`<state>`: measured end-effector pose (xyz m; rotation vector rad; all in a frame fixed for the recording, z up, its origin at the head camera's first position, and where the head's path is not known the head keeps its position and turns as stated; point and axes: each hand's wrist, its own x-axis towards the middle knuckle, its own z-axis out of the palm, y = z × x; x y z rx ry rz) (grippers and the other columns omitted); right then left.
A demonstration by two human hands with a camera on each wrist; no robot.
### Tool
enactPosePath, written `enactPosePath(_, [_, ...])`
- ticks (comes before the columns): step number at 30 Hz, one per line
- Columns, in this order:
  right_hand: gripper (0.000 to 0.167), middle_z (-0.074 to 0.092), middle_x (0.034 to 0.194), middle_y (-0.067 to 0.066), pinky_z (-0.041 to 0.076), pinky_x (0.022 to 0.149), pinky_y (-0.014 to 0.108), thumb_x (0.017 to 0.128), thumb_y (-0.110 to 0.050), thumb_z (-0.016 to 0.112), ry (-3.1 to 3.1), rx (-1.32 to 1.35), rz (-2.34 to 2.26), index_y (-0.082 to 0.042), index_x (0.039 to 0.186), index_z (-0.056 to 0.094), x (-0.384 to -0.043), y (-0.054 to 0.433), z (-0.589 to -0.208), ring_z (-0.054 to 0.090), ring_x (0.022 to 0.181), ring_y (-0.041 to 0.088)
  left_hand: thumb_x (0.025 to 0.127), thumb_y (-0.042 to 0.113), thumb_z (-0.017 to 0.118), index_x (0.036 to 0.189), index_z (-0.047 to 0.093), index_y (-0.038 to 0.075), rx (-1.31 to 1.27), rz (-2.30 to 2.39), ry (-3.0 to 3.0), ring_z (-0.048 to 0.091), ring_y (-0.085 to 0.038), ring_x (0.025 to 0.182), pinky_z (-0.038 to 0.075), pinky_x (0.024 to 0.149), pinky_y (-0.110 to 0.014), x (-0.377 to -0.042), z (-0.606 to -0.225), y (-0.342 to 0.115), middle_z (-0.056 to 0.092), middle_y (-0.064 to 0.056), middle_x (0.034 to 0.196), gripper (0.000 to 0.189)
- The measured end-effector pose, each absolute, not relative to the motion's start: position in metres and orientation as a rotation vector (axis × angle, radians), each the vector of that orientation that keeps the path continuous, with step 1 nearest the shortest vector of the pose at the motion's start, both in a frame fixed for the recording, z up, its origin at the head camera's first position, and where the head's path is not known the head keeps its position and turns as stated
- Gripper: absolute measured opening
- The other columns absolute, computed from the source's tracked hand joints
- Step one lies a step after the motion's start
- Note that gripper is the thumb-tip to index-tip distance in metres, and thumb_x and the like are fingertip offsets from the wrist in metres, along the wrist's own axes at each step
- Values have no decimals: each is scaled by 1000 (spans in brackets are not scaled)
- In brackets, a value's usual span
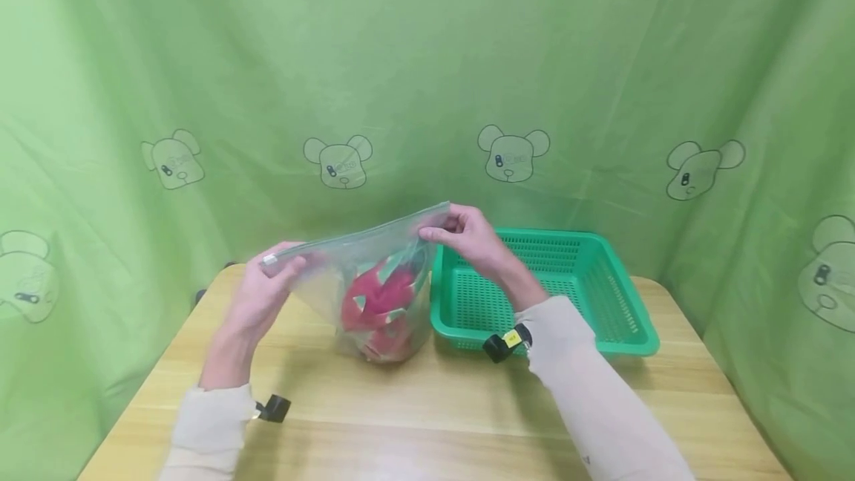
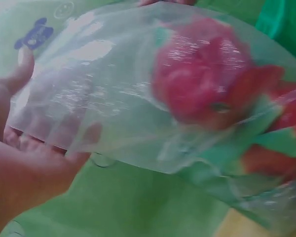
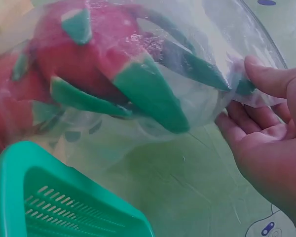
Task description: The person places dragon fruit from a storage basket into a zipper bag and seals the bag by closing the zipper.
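A clear zip bag with a white slider at its left top corner hangs over the table between both hands. Inside it are dragon fruits, pink-red with green scales; two rounded bodies show in the right wrist view. My left hand holds the bag's left top corner by the slider, thumb in front and fingers behind the film. With thumb and fingers, my right hand pinches the right top corner. The bag's mouth line is stretched between the hands, sloping up to the right.
A green perforated plastic basket stands on the wooden table, right of the bag and partly beneath my right forearm. Behind and beside the table hangs a green curtain printed with bear heads.
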<state>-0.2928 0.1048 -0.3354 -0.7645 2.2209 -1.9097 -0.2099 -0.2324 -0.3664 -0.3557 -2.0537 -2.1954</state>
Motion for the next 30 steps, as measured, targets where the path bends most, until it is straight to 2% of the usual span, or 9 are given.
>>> enactPosePath(2, [19,75,107,11,54,96,39,96,-14,73,2220,-766,-1937,-4,112,73,-294,102,-337,69,101,26,103,10,62,120,72,10,-364,-2186,-2085,64,-14,112,49,101,-25,-213,-376,-230,73,4,114,20])
enactPosePath(5, [18,75,105,12,56,94,38,97,-13,73,2220,-774,-1967,-3,112,71,-295,99,-338,69,99,26,106,20,59,121,72,5,-358,-2079,-2182,63,-15,117,46,105,-27,-218,-384,-226,74,4,116,25])
enactPosePath(7, [19,75,105,11,57,92,37,97,-13,72,2243,-758,-1986,-2,113,70,-297,97,-338,70,98,26,108,26,55,119,70,0,-386,-2021,-2201,65,-20,115,44,109,-33,-224,-385,-224,76,-2,114,33])
enactPosePath(10, [21,76,104,12,57,92,37,97,-13,72,2281,-702,-2026,-1,114,69,-301,94,-339,71,97,25,109,33,50,118,69,0,-417,-1965,-2214,68,-21,113,38,115,-43,-232,-384,-223,76,-8,114,39])
enactPosePath(13, [22,76,104,13,59,88,35,96,-14,73,2334,-602,-2055,-1,114,69,-303,92,-342,71,94,24,109,32,50,121,67,-2,-405,-1980,-2184,71,-22,108,36,117,-50,-241,-384,-220,76,-11,112,40])
enactPosePath(19, [22,76,103,16,60,79,28,96,-11,72,2396,-529,-2098,2,115,68,-316,91,-351,72,88,18,108,33,53,122,68,0,-301,-1997,-2189,70,-17,106,42,112,-47,-265,-382,-213,77,-6,109,39])
enactPosePath(23, [22,74,106,22,61,78,29,97,-8,70,2371,-545,-2178,5,115,67,-326,90,-352,72,85,17,108,34,52,121,68,1,-296,-1966,-2220,67,-21,109,47,107,-46,-282,-374,-212,75,-9,113,40])
enactPosePath(30, [18,74,112,20,61,83,30,98,-9,69,2360,-452,-2253,3,111,64,-335,90,-351,72,91,19,108,28,54,120,67,-1,-232,-1966,-2234,63,-20,103,44,109,-48,-304,-360,-212,71,-3,105,34])
